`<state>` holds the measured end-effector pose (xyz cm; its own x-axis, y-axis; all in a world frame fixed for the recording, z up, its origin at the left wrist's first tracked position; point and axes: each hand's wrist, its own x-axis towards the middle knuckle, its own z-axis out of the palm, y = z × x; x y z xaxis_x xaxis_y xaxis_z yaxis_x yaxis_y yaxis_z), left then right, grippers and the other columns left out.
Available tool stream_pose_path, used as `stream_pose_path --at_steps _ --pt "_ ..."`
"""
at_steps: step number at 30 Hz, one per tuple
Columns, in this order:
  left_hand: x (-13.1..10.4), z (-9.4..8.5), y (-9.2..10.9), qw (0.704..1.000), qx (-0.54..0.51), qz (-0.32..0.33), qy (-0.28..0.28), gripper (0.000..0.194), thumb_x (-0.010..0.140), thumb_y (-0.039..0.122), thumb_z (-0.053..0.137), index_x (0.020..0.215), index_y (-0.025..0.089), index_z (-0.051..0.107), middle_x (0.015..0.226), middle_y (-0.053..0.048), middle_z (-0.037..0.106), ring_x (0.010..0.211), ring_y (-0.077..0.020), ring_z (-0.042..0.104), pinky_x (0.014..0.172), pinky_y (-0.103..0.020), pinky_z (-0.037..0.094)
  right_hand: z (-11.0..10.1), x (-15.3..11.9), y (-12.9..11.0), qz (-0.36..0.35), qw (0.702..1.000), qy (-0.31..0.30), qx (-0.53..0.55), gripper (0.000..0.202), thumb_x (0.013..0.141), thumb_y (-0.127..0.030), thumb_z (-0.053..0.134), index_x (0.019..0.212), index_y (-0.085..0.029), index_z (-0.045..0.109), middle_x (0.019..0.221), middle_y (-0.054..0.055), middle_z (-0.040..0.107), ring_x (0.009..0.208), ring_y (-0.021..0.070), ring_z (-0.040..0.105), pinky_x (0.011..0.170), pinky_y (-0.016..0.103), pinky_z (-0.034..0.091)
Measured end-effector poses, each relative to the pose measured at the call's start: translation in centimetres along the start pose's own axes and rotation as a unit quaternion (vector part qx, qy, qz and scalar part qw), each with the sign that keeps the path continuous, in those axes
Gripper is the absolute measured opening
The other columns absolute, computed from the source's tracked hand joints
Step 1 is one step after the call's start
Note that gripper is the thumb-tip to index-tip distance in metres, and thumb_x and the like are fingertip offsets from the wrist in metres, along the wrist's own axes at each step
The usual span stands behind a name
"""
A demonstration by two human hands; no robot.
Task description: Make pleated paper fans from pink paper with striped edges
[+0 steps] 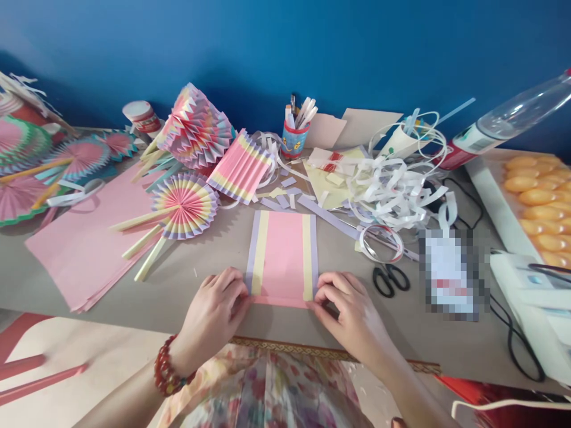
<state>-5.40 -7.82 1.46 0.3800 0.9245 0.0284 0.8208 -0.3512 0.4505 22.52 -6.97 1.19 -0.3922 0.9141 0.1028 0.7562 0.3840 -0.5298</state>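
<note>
A pink paper sheet [284, 249] with yellow and lilac strips along both sides lies flat in front of me. A narrow fold shows along its near edge. My left hand [220, 303] pinches the near left corner, its fingers curled and the thumb along the edge. At the near right corner, my right hand [345, 309] grips the paper the same way. Beyond the sheet rests a pleated piece of striped paper [242, 166]. To its left are a round pleated paper fan [185, 205] with pale stick handles and a standing bundle of pleated fans [194, 131].
Pink sheets [93, 238] are stacked at left. Black-handled scissors [390, 279], a tape roll [381, 242] and curled white strips [392, 184] lie right. Behind are a pen cup [295, 138], paper scraps [285, 196] and a leaning plastic bottle [504, 122].
</note>
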Motion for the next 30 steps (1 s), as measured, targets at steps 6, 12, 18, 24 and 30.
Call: stream_pose_path --at_steps 6,12,18,24,30 --pt "-0.03 0.00 0.01 1.000 0.002 -0.012 -0.001 0.019 0.096 0.027 0.047 0.081 0.019 0.055 0.090 -0.004 0.056 0.073 -0.0169 0.054 0.071 -0.032 0.042 -0.10 0.18 -0.06 -0.004 1.000 -0.004 -0.006 0.016 0.086 -0.021 0.060 0.072 -0.022 0.053 0.089 0.004 0.060 0.083 0.0209 0.055 0.076 0.034 0.041" --pt "0.01 -0.04 -0.11 1.000 -0.011 -0.022 -0.013 0.020 0.097 0.027 0.047 0.080 0.019 0.055 0.091 -0.004 0.056 0.076 -0.0177 0.054 0.072 -0.033 0.042 -0.11 0.16 0.02 -0.003 1.000 -0.013 -0.005 0.018 0.089 -0.023 0.058 0.072 -0.022 0.052 0.090 0.005 0.060 0.085 0.0217 0.054 0.077 0.035 0.040" --pt "0.28 -0.29 0.18 1.000 0.007 -0.008 -0.011 0.022 0.097 0.025 0.043 0.080 0.018 0.055 0.088 -0.004 0.055 0.072 -0.0170 0.053 0.070 -0.032 0.042 -0.18 0.27 -0.08 -0.007 0.999 -0.017 -0.029 0.020 0.091 -0.026 0.056 0.072 -0.022 0.052 0.089 0.005 0.060 0.083 0.0213 0.055 0.077 0.035 0.040" --pt "0.47 -0.35 0.29 0.999 0.025 -0.007 -0.023 0.023 0.097 0.026 0.042 0.079 0.018 0.054 0.087 -0.005 0.055 0.072 -0.0177 0.052 0.069 -0.033 0.042 -0.07 0.18 0.00 0.003 0.999 -0.027 -0.034 0.019 0.090 -0.025 0.056 0.073 -0.022 0.052 0.090 0.005 0.060 0.085 0.0219 0.054 0.079 0.036 0.039" --pt "0.56 -0.34 0.16 1.000 0.015 -0.005 -0.022 0.021 0.097 0.026 0.043 0.080 0.019 0.053 0.087 -0.004 0.055 0.072 -0.0170 0.052 0.069 -0.033 0.041 -0.11 0.23 -0.09 0.002 0.999 -0.023 -0.031 0.020 0.091 -0.026 0.056 0.072 -0.022 0.052 0.089 0.005 0.060 0.084 0.0217 0.054 0.077 0.036 0.039"
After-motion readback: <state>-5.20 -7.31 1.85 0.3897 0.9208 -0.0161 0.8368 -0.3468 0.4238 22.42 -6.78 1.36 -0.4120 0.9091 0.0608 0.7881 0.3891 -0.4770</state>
